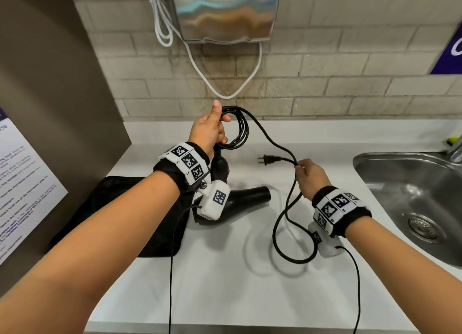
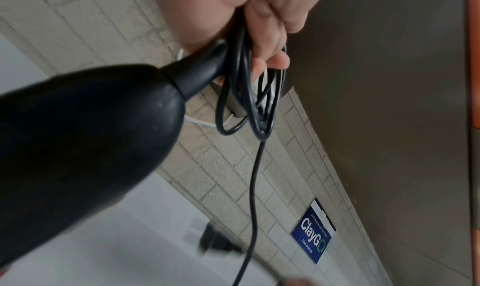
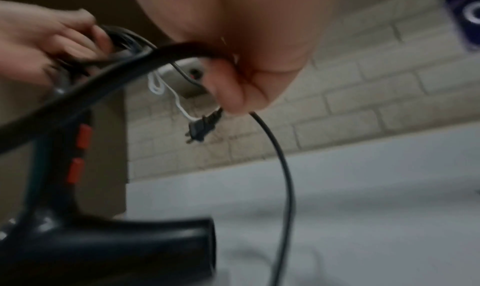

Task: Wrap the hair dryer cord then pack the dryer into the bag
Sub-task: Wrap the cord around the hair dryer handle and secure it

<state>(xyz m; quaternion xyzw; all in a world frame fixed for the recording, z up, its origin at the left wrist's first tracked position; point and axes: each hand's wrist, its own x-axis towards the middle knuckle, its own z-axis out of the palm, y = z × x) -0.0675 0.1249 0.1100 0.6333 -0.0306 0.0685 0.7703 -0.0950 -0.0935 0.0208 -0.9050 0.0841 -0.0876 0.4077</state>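
Gripping the coiled cord (image 1: pixel 237 128) loops, the left hand (image 1: pixel 208 131) should stay tight. The right hand (image 1: pixel 311 176) pinches the slack near the plug (image 1: pixel 268 159); feeding it in even, matching loops seems best.

The head view looks down over both hands onto the counter (image 1: pixel 225 271), while wrist views peer close past each palm toward the shared brick wall (image 2: pixel 233 177).

hair dryer (image 1: pixel 240 198) partly hidden, poster (image 1: pixel 22 183) cropped

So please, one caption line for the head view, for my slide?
Left hand holds the coiled cord while right hand pinches it near the plug.
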